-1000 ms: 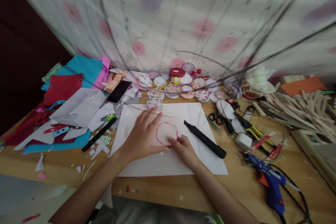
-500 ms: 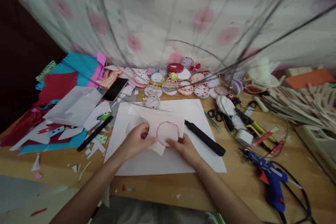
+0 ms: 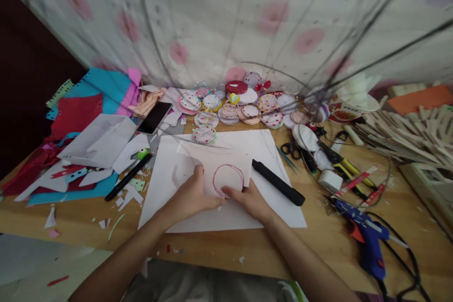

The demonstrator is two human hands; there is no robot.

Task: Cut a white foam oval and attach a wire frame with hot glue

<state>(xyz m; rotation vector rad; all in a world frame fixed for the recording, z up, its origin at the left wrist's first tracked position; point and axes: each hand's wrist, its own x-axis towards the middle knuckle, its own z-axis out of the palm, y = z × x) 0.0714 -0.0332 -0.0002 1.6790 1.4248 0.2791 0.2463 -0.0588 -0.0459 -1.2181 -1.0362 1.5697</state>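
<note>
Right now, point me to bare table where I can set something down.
The table is bare between the near right corner of the white sheet and the glue gun, and mostly bare in front of the sheet, between the forearms. Crowded: round ornaments behind, coloured sheets left, pliers right.

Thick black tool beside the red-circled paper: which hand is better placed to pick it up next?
Probably the right hand: it is nearer the black tool, though it would first release the paper. The left hand would have to cross over.
</note>
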